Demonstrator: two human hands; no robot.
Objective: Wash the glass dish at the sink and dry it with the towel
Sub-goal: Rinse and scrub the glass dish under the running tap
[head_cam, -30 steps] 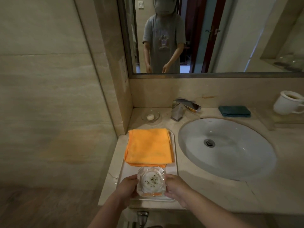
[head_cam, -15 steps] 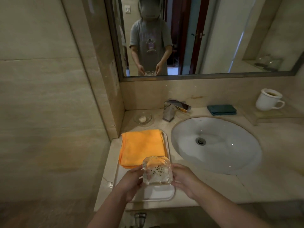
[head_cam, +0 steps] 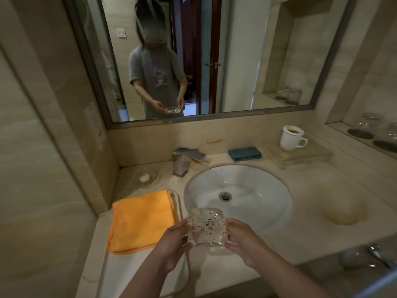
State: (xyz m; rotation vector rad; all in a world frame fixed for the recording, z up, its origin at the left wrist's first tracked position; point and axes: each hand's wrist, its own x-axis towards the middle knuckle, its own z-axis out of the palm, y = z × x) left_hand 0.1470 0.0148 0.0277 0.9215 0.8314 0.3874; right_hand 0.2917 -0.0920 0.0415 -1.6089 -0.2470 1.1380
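Dish [head_cam: 206,227]: speckled, held at the sink [head_cam: 264,175] front rim.
Left hand [head_cam: 174,244]: grips dish's left side.
Right hand [head_cam: 242,241]: grips right side.
Towel [head_cam: 141,220]: left of sink.

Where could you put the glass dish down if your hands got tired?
Both hands hold the glass dish over the basin's near rim. Bare counter lies right of the basin, below the white mug. The left is crowded: orange towel on the tray, soap dish, faucet.
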